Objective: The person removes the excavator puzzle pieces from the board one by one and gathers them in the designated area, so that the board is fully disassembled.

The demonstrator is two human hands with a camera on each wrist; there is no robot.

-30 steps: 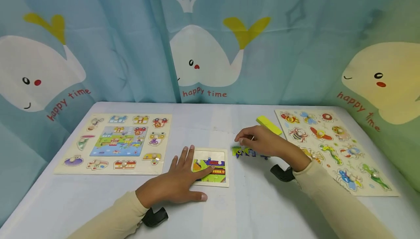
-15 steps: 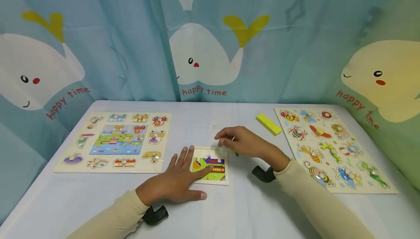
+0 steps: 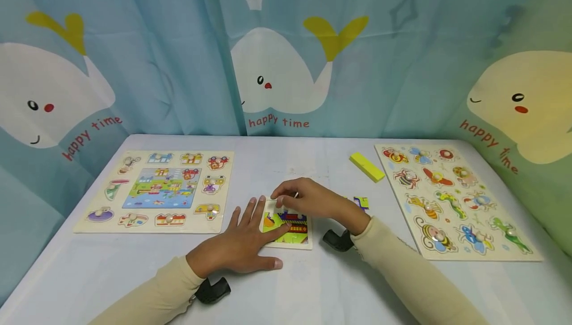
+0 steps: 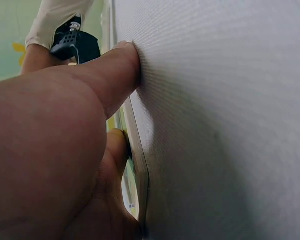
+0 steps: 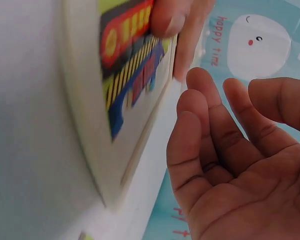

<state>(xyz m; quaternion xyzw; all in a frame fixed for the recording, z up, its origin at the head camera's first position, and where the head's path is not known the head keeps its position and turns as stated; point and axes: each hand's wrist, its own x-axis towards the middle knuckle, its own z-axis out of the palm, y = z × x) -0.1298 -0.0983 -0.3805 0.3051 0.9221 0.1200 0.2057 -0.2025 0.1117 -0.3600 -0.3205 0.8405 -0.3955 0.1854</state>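
A small square jigsaw puzzle in a wooden frame [image 3: 309,238] lies on the table's middle. Assembled pieces [image 5: 130,35] show a colourful vehicle; a bare pale strip runs along its far side. My left hand [image 3: 243,248] lies with spread fingers over the frame's left side, its index finger on the pieces and its thumb [image 4: 117,70] on the cloth. My right hand [image 3: 313,201] hovers over the frame's far side, fingers loosely curled; nothing shows between them in the right wrist view. Right of the frame, loose jigsaw pieces [image 3: 361,202] lie partly hidden behind that hand.
On the left lies a knob puzzle board [image 3: 96,226] with vehicles around a town picture. An insect knob puzzle board [image 3: 482,254] is at the right. Near its far-left corner lies a yellow block [image 3: 367,167]. A blue whale-print curtain [image 3: 192,57] surrounds the table.
My right hand has moved left, from over the loose jigsaw pieces to the far side of the framed puzzle. My left hand stays in place on the frame.
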